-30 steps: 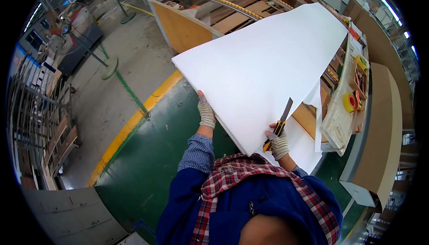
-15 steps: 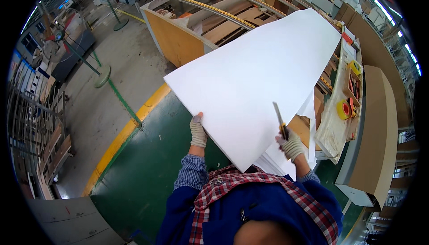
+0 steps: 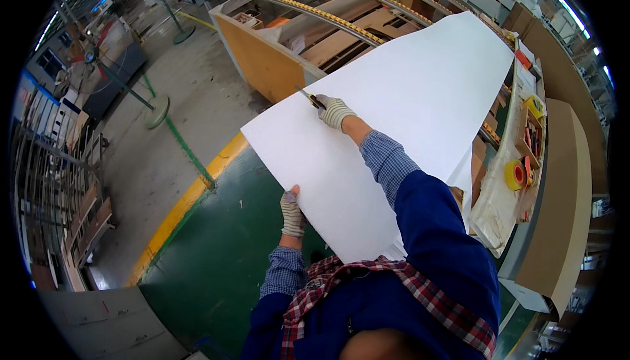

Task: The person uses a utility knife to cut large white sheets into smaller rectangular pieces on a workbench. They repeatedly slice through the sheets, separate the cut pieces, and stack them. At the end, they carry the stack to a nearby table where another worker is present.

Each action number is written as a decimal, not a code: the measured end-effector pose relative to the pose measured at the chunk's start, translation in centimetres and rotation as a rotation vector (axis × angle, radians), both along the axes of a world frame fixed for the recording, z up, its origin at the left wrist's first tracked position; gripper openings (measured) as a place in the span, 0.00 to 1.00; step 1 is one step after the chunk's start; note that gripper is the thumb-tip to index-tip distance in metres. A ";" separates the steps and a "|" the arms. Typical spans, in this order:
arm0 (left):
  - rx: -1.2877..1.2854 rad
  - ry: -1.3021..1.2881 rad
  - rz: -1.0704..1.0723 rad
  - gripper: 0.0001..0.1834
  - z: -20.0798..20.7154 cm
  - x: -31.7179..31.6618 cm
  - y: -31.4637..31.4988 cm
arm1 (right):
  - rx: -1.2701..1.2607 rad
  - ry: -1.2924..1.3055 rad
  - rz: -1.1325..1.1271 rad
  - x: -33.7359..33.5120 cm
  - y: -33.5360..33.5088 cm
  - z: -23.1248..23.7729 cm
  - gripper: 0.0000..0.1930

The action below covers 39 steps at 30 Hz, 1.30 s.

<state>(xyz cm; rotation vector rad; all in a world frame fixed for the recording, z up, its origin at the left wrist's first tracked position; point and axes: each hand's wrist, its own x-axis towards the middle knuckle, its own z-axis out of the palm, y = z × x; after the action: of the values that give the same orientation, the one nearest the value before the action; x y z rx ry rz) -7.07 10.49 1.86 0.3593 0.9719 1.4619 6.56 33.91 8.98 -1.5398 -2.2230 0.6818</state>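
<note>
A large white sheet (image 3: pixel 394 124), foam-like in look, lies across a conveyor and reaches back to my body. My left hand (image 3: pixel 292 212), in a striped knit glove with bare fingertips, grips the sheet's left edge; the thumb rests on top and the other fingers are hidden beneath. Stretched out over the sheet, my right hand (image 3: pixel 336 112), gloved alike, is closed around a utility knife (image 3: pixel 316 101). The knife's blade points up and left, close to the sheet's far-left edge. Whether the blade touches the sheet I cannot tell.
Behind the sheet runs a conveyor with yellow roller rails (image 3: pixel 315 12) and a wooden end panel (image 3: pixel 262 58). On the right, a narrow bench (image 3: pixel 493 209) carries yellow tape (image 3: pixel 516 175) and a tool box (image 3: pixel 529 138). Brown cardboard (image 3: pixel 558 196) stands beyond. A fan stand (image 3: pixel 157 110) is far left.
My right hand has swung the knife from the sheet's near right side across to its far-left edge. My left hand stays on the left edge, slightly lower in view.
</note>
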 end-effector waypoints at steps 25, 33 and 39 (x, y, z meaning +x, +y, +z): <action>-0.057 -0.174 0.038 0.17 -0.8 0.5 0.6 | -0.347 -0.190 -0.060 18.4 -25.8 6.8 0.22; -0.040 -0.207 -0.059 0.22 -0.9 -0.2 0.5 | -0.453 -0.106 -0.327 29.6 -38.9 9.3 0.20; -0.041 -0.178 -0.114 0.24 1.8 0.8 0.5 | -0.366 1.229 -0.956 26.7 -31.4 0.0 0.13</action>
<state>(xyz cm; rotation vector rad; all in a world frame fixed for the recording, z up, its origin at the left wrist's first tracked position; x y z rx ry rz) -6.24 10.95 3.64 0.2463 0.8241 1.3441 33.30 2.47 9.02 -1.4361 -0.4170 1.2235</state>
